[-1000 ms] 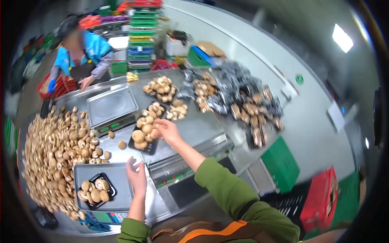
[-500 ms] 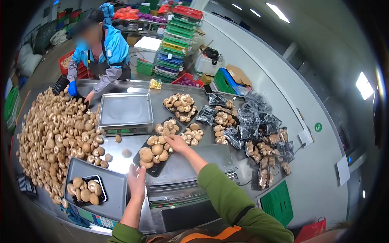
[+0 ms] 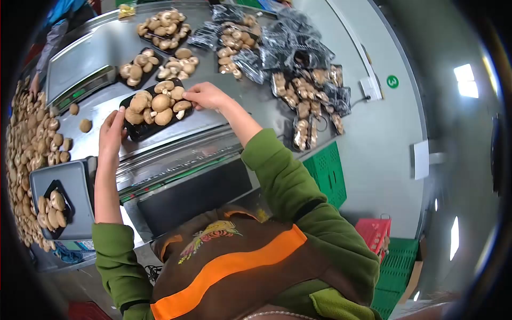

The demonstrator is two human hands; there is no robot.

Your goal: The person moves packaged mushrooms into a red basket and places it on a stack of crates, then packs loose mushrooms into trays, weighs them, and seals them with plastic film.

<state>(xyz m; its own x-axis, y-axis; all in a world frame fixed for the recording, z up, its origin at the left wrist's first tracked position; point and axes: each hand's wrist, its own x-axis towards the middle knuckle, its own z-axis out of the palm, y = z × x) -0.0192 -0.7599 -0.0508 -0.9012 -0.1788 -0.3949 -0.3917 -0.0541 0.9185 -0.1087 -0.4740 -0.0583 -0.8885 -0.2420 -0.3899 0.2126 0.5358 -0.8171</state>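
Observation:
A black tray of brown mushrooms (image 3: 154, 106) is held between my two hands, just above the metal packing surface in front of me. My left hand (image 3: 111, 130) grips its left end, thumb on the rim. At the upper right corner, my right hand (image 3: 205, 97) pinches the rim with thumb and fingers. Behind it sit a smaller tray of mushrooms (image 3: 140, 68), a group of loose-looking mushrooms (image 3: 179, 64) and another full tray (image 3: 163, 28).
A large mushroom heap (image 3: 33, 128) lies at the left, beside an empty scale (image 3: 80, 69). A second scale (image 3: 74, 181) bears a filled tray. Wrapped packs (image 3: 306, 90) and plastic film (image 3: 288, 42) lie right. Another person's sleeve (image 3: 52, 42) shows upper left.
My hands have lifted the mushroom tray and brought it over the packing surface nearer my body. My left hand has closed on its end. The view has turned down and to the right.

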